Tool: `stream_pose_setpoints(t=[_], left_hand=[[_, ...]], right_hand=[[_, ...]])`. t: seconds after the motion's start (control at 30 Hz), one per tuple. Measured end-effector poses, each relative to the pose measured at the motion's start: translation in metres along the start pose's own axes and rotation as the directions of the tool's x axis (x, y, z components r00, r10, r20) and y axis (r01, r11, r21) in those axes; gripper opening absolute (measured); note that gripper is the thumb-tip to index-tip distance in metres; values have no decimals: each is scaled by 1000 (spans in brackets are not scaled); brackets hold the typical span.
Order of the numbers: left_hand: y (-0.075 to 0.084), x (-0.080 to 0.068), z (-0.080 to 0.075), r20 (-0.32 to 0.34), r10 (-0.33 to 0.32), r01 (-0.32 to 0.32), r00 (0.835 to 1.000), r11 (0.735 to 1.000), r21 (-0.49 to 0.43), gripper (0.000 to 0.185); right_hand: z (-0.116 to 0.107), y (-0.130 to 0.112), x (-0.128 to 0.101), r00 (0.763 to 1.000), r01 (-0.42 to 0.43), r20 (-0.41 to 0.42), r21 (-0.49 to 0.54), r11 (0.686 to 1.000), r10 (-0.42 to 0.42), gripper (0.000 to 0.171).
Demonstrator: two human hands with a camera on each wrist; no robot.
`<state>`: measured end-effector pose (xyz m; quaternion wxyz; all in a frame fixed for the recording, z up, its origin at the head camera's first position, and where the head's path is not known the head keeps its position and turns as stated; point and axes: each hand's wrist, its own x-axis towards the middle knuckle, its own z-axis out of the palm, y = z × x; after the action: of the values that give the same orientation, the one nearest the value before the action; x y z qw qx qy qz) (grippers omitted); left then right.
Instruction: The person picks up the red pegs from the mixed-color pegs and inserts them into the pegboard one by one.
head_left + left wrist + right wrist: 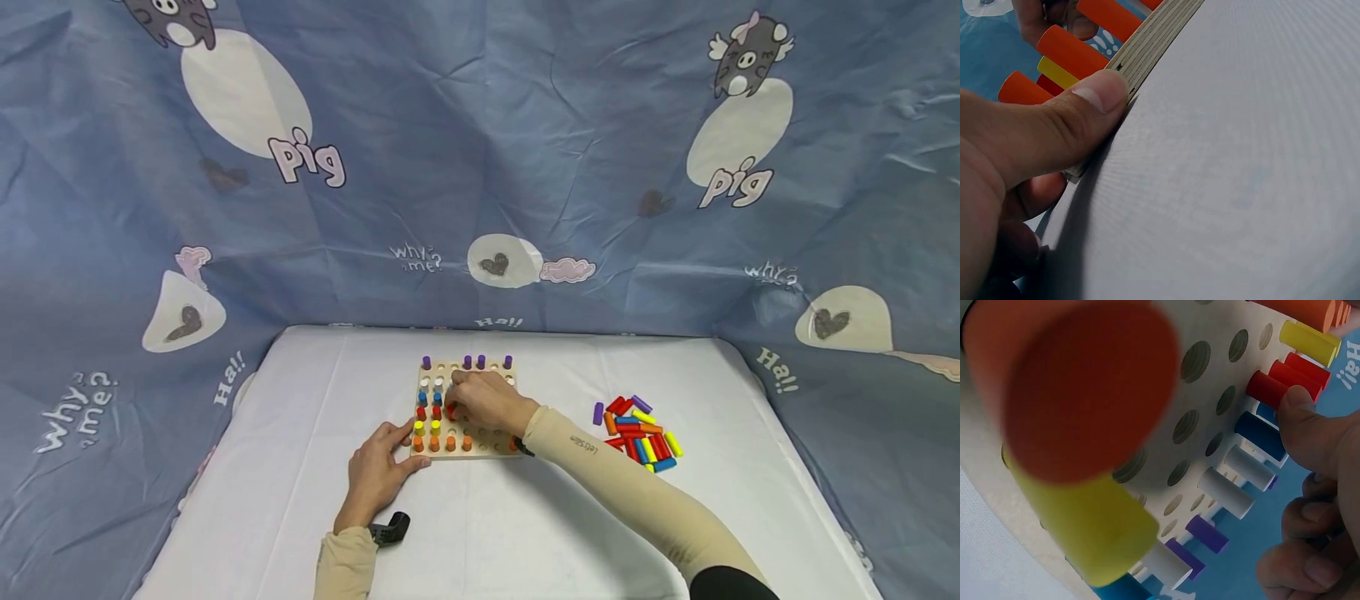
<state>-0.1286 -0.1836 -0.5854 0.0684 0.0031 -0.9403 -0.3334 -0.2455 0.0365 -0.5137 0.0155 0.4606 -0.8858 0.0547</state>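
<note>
A wooden pegboard (487,451) lies on the white table with coloured pegs standing in rows of holes. My left hand (377,473) holds its near left corner, the thumb (1094,100) along the front edge and the other fingers at the left side. Over the middle of the board, my right hand (486,402) pinches a red peg (1265,389) standing at the board, third in the red row. The thumb (1300,406) shows against that peg; the fingertip opposite is hidden. Close by are a blue peg (1260,433) and white pegs (1225,492).
Loose pegs (637,429) in red, blue, yellow, orange and purple lie piled to the right of the board. Orange pegs (451,442) stand along its near row, purple pegs (481,362) along the far row. A patterned blue cloth (480,167) hangs behind and beside the table.
</note>
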Motion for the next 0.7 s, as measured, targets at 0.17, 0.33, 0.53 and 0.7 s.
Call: stream_pose_setpoints(t=[0.17, 0.33, 0.53, 0.7], left_hand=[[0, -1, 1, -13, 16, -16, 1000, 1000, 3, 77], [-1, -2, 2, -31, 31, -31, 999, 999, 12, 76], [-1, -3, 1, -22, 26, -25, 999, 1000, 10, 75], [-1, -1, 1, -10, 18, -18, 1000, 1000, 6, 76]], right_hand=[[-2, -1, -2, 1000, 1, -9, -1, 1000, -1, 16], [-7, -1, -4, 999, 15, -30, 14, 1000, -15, 23], [-20, 3, -11, 995, 36, -96, 53, 998, -31, 21], [-31, 15, -24, 990, 33, -141, 24, 999, -30, 20]])
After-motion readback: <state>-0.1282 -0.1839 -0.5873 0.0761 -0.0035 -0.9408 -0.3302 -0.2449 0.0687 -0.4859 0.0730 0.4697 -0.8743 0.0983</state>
